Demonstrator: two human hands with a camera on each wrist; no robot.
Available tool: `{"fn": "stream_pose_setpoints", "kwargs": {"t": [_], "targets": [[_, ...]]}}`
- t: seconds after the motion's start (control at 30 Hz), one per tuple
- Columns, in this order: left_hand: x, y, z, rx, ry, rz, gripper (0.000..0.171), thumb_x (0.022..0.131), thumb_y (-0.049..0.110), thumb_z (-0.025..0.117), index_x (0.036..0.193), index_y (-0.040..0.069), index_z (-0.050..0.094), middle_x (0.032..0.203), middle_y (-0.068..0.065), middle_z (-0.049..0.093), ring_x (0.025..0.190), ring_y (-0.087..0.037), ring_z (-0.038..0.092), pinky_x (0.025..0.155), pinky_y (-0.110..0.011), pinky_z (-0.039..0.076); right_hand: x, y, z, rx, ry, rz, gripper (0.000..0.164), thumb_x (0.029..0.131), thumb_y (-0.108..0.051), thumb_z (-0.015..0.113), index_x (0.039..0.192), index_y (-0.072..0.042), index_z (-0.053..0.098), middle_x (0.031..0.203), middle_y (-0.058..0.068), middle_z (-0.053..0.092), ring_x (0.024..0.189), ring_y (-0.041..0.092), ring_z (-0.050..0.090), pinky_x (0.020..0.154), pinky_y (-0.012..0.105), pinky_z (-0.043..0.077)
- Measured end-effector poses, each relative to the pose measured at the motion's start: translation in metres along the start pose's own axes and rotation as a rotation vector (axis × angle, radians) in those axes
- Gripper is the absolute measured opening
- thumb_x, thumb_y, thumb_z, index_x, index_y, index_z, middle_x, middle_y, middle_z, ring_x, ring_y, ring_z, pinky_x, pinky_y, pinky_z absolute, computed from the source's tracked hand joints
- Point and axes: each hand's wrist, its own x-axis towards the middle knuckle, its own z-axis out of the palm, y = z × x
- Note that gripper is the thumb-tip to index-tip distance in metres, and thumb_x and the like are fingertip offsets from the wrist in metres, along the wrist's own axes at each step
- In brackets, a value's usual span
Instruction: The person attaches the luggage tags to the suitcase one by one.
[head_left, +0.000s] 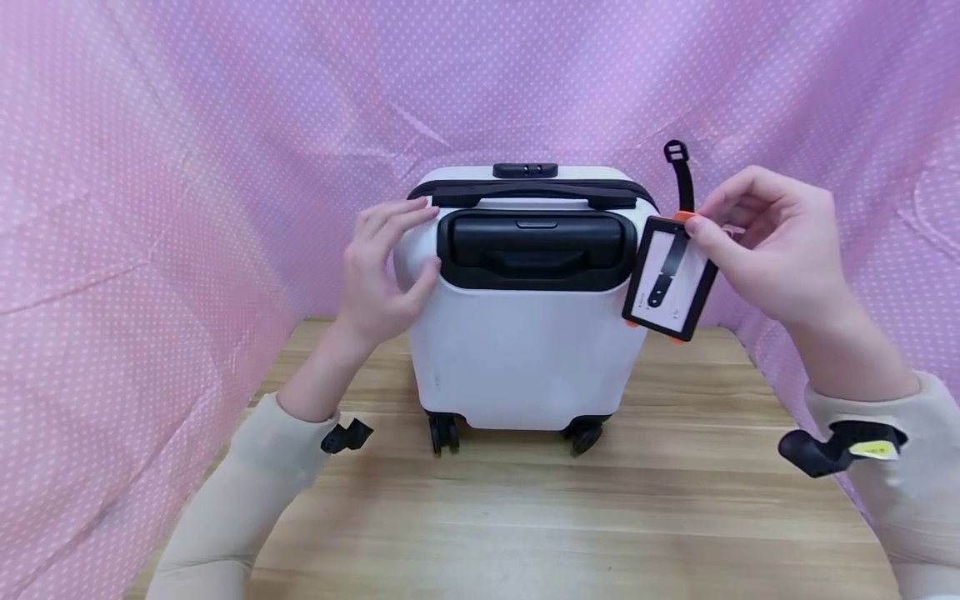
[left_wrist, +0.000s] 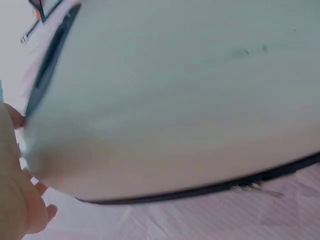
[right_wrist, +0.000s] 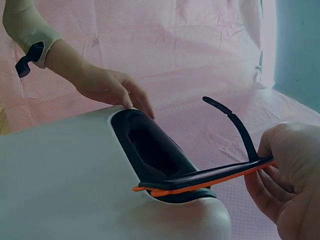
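A white suitcase [head_left: 525, 358] stands upright, its black handle recess [head_left: 536, 250] facing me. My left hand [head_left: 382, 267] rests on the suitcase's upper left corner, thumb and fingers spread over the edge. In the right wrist view the same left hand [right_wrist: 107, 87] touches the rim of the recess. My right hand [head_left: 780, 242] pinches a luggage tag [head_left: 693, 287] at its top end, between thumb and fingers. This tag has a black frame, orange edges and a white card. Its black strap [head_left: 684, 183] with a small buckle sticks up above the fingers. The tag overlaps the suitcase's right side.
The suitcase stands on a wood-grain tabletop [head_left: 525, 525], on black wheels [head_left: 444, 433]. Pink dotted cloth [head_left: 300, 100] hangs behind and at both sides. A combination lock [head_left: 525, 170] sits on the suitcase top, and a black camera mount [head_left: 840, 450] is on the right sleeve.
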Motion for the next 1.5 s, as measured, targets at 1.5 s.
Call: {"fn": "stream_pose_setpoints", "kwargs": {"t": [1.5], "targets": [[0.054,0.117,0.036,-0.829,-0.259,-0.202,0.011,0.088,-0.015,0.075,0.098,-0.015,0.074,0.098,-0.026,0.077,0.088,-0.032,0.081,0.082,-0.04,0.068,-0.063,0.039,0.043,-0.01,-0.359,-0.24,0.023,0.079,0.023,0.055,0.102,0.02,0.058,0.112,0.013,0.068,0.104,0.021,0.066,0.093,0.024,0.057]]}}
